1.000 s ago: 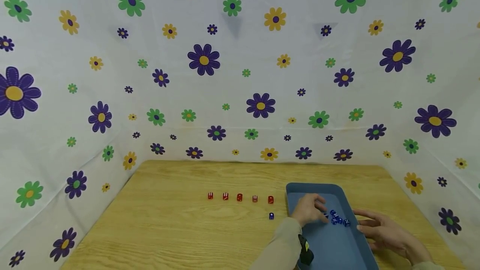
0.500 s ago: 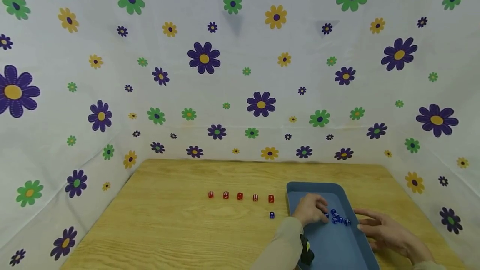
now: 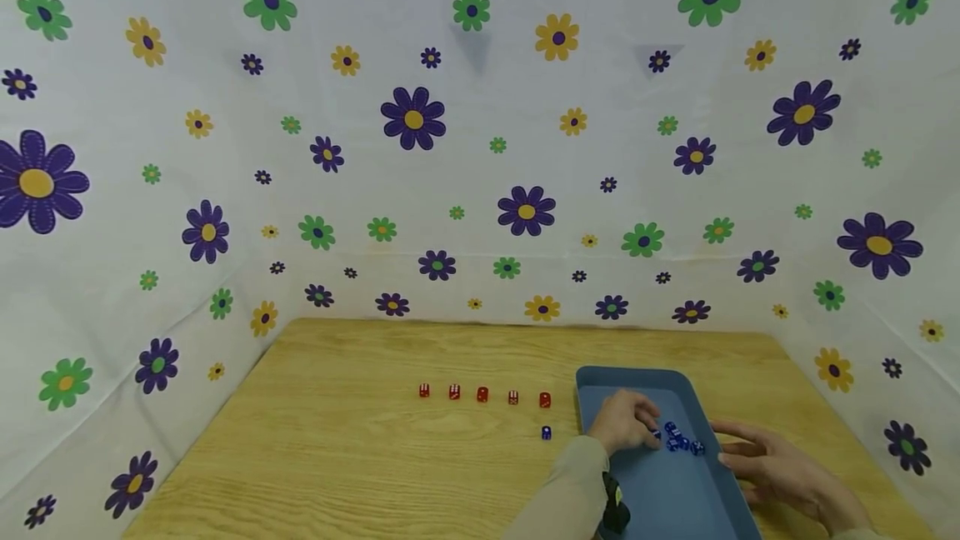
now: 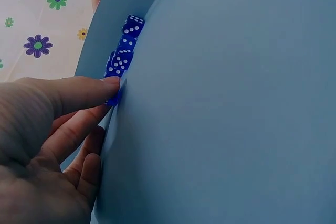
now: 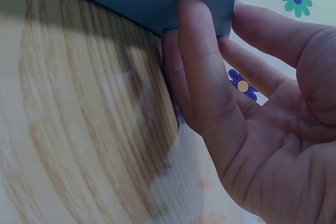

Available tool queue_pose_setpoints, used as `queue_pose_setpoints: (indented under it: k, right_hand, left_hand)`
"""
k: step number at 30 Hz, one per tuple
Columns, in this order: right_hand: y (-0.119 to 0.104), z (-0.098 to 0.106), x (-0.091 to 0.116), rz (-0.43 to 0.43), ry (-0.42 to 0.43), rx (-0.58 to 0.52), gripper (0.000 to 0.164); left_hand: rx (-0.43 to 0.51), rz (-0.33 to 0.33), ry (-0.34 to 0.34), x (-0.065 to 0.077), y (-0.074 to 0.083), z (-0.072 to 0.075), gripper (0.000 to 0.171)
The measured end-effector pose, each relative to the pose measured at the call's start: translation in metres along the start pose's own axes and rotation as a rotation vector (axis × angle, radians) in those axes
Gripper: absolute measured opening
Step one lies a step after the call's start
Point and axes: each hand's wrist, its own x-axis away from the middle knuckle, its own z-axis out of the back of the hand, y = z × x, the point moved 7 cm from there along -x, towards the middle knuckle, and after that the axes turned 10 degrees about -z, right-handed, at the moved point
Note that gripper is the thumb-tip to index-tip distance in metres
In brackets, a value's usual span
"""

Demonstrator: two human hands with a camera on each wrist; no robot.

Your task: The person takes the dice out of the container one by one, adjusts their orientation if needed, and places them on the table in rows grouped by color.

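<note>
My left hand (image 3: 624,422) is inside the blue tray (image 3: 645,507), its thumb and index finger pinching a blue die (image 4: 112,100) low over the tray floor. Just beyond the fingertips, several more blue dice (image 3: 675,437) lie clustered in the tray, white pips showing. My right hand (image 3: 783,469) is at the tray's right side. Its relaxed fingers (image 5: 197,40) touch the outer wall near the table, as the right wrist view shows.
Left of the tray, a row of several red dice (image 3: 482,395) stretches across the wooden table (image 3: 337,457). A single blue die (image 3: 546,432) sits in front of the rightmost red one. White flowered cloth (image 3: 465,173) encloses the table at back and sides.
The left hand's fingers have drawn in slightly around the blue die. The right hand and the tray keep their places, while the head view shifts a little.
</note>
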Motion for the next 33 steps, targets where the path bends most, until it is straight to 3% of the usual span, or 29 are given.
queue_pose_setpoints:
  k: [7,15,22,33]
  right_hand:
    - [0.004,-0.002,0.0,0.019,-0.045,-0.022,0.068]
    - [0.006,0.0,0.002,0.02,-0.046,-0.021,0.065]
    - [0.007,0.004,0.002,0.018,-0.038,-0.04,0.066]
    - [0.003,0.002,0.0,0.019,-0.035,-0.029,0.067]
  left_hand:
    - [0.023,0.009,0.014,0.003,0.001,0.002,0.031]
    - [0.217,-0.002,0.016,0.003,0.006,0.012,0.028]
    - [0.213,-0.052,0.002,0.005,0.018,0.031,0.027]
    - [0.255,-0.09,-0.042,0.017,0.012,0.07,0.031]
